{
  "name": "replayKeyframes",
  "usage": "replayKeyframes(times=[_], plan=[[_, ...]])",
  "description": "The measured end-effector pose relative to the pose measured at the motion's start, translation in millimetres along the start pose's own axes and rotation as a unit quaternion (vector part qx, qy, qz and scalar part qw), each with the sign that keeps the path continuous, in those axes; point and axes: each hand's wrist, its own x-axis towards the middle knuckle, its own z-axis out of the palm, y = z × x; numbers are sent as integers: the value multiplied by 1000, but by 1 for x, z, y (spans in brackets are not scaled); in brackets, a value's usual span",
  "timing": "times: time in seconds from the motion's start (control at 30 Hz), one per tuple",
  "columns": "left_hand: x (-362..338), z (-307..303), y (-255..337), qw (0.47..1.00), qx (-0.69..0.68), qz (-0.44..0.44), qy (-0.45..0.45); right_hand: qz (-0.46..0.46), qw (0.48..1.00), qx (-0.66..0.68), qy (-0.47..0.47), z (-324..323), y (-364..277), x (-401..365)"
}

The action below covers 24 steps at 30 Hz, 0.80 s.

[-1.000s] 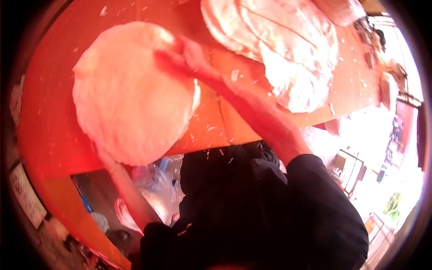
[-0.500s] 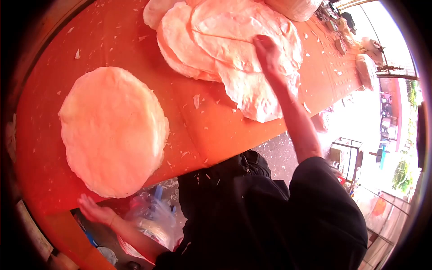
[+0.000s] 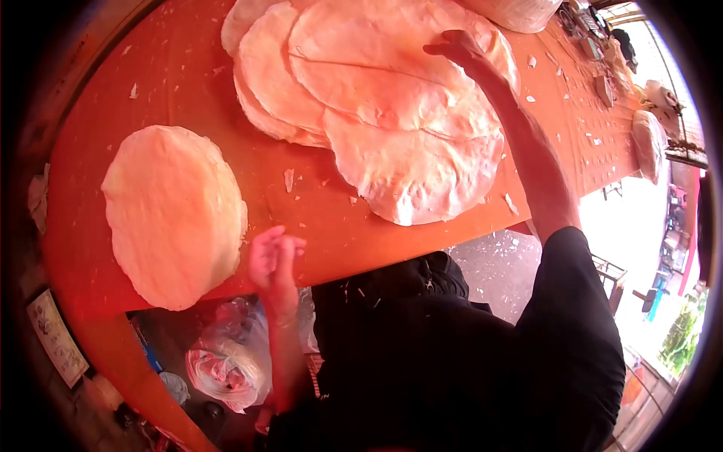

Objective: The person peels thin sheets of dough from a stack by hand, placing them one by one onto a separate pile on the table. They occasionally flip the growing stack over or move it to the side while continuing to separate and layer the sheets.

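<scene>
A neat stack of round pale sheets [image 3: 169,215] lies on the left of the orange table. Larger, loosely overlapping sheets [image 3: 361,68] spread over the upper middle, one draped toward the near edge. My left hand [image 3: 275,256] hovers just right of the neat stack by the table's near edge, empty, its fingers partly bent and apart. Over the right part of the loose sheets is my right hand [image 3: 458,49], its fingers spread; I see nothing held in it.
Small pale scraps litter the orange table [image 3: 301,203]. A wrapped bundle [image 3: 520,11] sits at the top right, and a white bag [image 3: 649,143] at the far right end. Below the near edge lies a plastic bag [image 3: 230,361]. Assorted items [image 3: 591,45] stand at the back right.
My left hand has risen and moved right, from below the neat stack to beside it. My right hand has opened and moved up over the sheets, which now lie flatter and wider. The view has shifted.
</scene>
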Motion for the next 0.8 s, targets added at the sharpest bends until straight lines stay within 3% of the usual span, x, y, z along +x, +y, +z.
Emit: replayKeyframes(times=[0.07,0.13,0.2,0.27,0.33,0.4,0.57,0.63,0.77,0.8], plan=[[4,35,-13,997,-40,-51,-45,-54,998,-30,13,5,-31,-30],[14,65,-26,995,-56,-68,-47,-312,933,-87,159,14,-47,-67],[25,88,-34,983,-103,-114,-99,-393,906,-116,109,31,-38,-99],[32,107,-33,984,-114,-109,-81,-376,899,-220,40,40,-23,-123],[31,113,-33,985,-120,-110,-62,-394,897,-197,44,48,-5,-128],[31,113,-34,988,-88,-111,-67,-406,881,-222,101,52,-1,-131],[31,114,-41,987,-83,-116,-78,-405,883,-228,67,51,-10,-131],[33,115,-42,987,-85,-124,-66,-381,893,-204,127,57,-17,-130],[40,118,-45,976,-114,-169,-75,-418,869,-233,123,66,-23,-100],[42,120,-44,971,-130,-187,-76,-430,866,-193,165,56,-30,-87]])
